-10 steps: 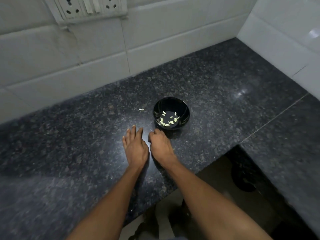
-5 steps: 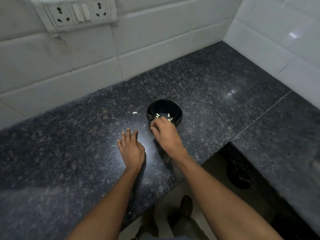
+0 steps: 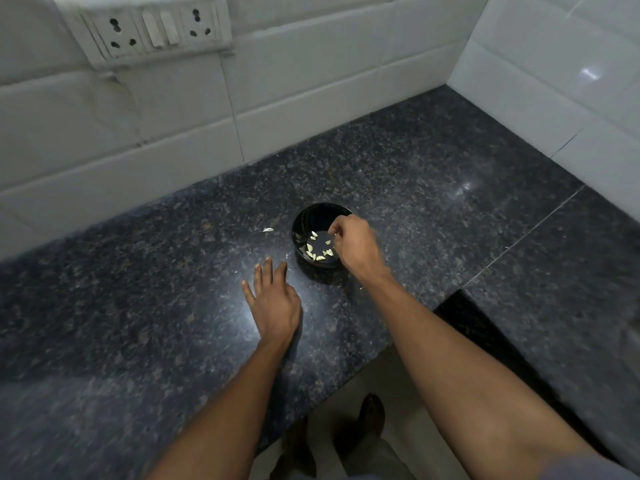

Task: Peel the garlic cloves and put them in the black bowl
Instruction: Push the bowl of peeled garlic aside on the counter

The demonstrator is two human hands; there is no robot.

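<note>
The left hand (image 3: pixel 273 303) is lying flat with fingers straight on the dark granite counter (image 3: pixel 138 306), while beyond it the right hand (image 3: pixel 353 245) is reaching curled-fingered into the black bowl (image 3: pixel 304 220) of peeled garlic cloves (image 3: pixel 313 249), perhaps pinching one, with a stray scrap (image 3: pixel 267 230) lying just left of the bowl.

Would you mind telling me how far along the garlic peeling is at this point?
Done: several peeled cloves lie in the black bowl. In hand: the right hand is over the bowl, fingers curled; what its grip holds is hidden. The left hand rests flat on the counter. Left: one pale piece beside the bowl.
</note>
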